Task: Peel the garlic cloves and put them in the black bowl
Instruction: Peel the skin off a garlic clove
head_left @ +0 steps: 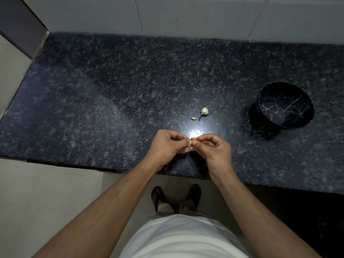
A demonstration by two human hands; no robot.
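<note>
Pale and papery, a garlic clove point(190, 143) is being pinched between the fingertips of both hands just above the near edge of the counter point(93, 108). The left hand point(168, 144) is holding it from the left with a narrow grip of thumb and curled fingers, while the right hand point(214, 146) is meeting it from the right in the same tight pinch, the remaining fingers folded in. The clove is small and mostly hidden by the fingers, so how much skin is off cannot be told.

Judging by this, the peeling step is under way and the clove is not yet ready for dropping. Farther out on the counter, a second loose clove point(194, 118) is lying just beside the remaining part of the garlic bulb point(204, 111) with its short stem. Well apart to the right, the black bowl point(297, 116) is sitting with pale vein-like lines across its inside; no cloves are showing in it.

The next move is probably calling for the right fingertips to work the skin loose and pull it away while the left hand is steadying the clove, then a carry to the right to the bowl.
</note>
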